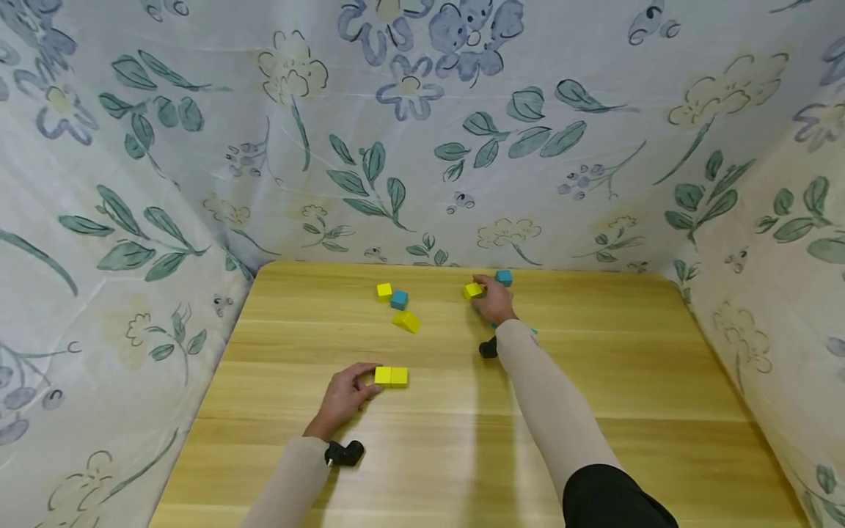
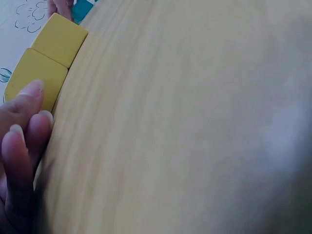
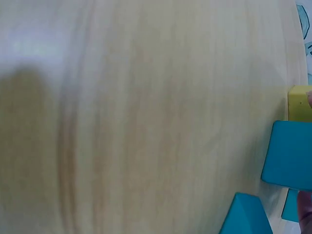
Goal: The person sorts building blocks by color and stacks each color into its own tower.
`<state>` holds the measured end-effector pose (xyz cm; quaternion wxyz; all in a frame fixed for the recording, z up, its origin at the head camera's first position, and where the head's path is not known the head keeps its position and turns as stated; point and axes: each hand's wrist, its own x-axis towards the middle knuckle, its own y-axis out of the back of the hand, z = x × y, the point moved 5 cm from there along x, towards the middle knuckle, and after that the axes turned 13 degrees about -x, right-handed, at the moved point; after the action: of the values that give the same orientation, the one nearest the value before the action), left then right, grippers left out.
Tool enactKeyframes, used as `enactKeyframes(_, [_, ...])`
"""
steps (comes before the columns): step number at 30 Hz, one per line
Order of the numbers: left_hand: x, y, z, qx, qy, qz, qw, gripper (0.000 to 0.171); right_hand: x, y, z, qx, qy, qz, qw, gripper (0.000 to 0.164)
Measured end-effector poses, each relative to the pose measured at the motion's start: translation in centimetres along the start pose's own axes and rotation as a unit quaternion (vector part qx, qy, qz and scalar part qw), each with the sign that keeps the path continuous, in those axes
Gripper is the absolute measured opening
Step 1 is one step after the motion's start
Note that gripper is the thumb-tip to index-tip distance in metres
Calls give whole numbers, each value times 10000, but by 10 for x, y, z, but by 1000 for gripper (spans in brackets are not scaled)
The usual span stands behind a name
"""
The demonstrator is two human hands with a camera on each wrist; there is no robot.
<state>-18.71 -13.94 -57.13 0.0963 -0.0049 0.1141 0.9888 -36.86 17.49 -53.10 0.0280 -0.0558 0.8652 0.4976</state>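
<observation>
In the head view my left hand pinches the left one of two yellow blocks, which sit side by side and touching. Its thumb lies on that block in the left wrist view. Farther back, my right hand has thumb and index finger around another yellow block. Beside that hand is a blue block. More blue pieces lie under or near its wrist, mostly hidden from above. The right wrist view shows a blue block in front of the yellow one and a slanted blue piece.
Left of the right hand lie a yellow block, a blue block and a yellow slanted piece. Floral cloth hangs behind the wooden table and along both sides.
</observation>
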Motion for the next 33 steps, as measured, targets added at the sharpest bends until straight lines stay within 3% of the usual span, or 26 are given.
enactKeyframes(8, [1,-1,0,67,44,35,10000,40,-1,-3,7,36,-198,183,9996,50])
enactKeyframes(21, [-1,-2,-2,42,90,8,10000,40,-5,-10,9,-244,-508,47,9984,47])
enactKeyframes(27, [-1,-1,-1,55,127,35,9999,41,-8,-9,6,-76,-431,127,9990,46])
enactKeyframes(33, [-1,-1,1,138,40,49,9999,40,-19,-4,-4,148,-158,613,9979,43])
